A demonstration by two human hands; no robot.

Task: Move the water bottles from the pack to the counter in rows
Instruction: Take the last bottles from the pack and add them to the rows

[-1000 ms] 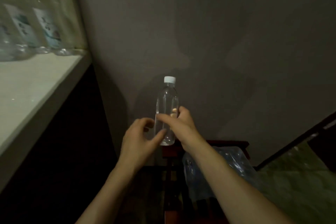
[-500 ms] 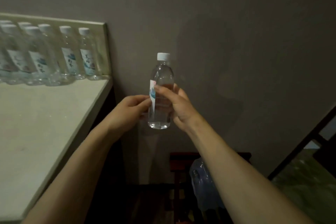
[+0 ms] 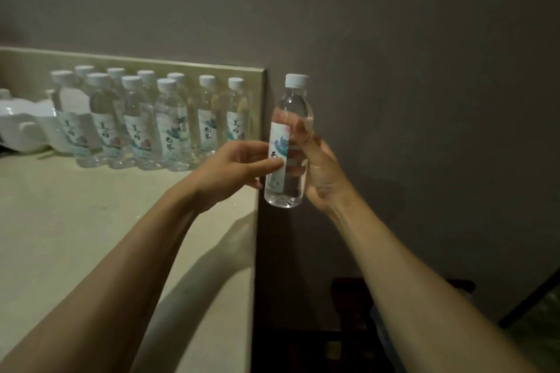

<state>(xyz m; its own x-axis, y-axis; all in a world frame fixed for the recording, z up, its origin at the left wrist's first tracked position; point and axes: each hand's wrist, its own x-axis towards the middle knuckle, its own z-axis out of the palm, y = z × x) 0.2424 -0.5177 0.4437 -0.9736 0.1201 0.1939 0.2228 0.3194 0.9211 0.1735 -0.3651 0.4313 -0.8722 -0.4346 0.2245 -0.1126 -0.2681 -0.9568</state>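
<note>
A clear water bottle (image 3: 288, 142) with a white cap and a pale label is held upright just past the right edge of the counter (image 3: 91, 221). My right hand (image 3: 321, 166) wraps around its back and right side. My left hand (image 3: 239, 166) pinches the label side with thumb and fingers. Several matching bottles (image 3: 151, 118) stand in two rows at the back of the counter against the backsplash. The pack is mostly hidden behind my right forearm at the bottom.
A white kettle-like vessel (image 3: 27, 127) sits at the far left of the counter behind the rows. A grey wall rises behind. A dark wooden chair (image 3: 345, 312) stands below to the right of the counter, with a dark rail (image 3: 533, 300) beyond.
The bottle has risen from above the chair to counter height. My left hand came onto the bottle's label side. The view swung left, bringing the rows of bottles into sight.
</note>
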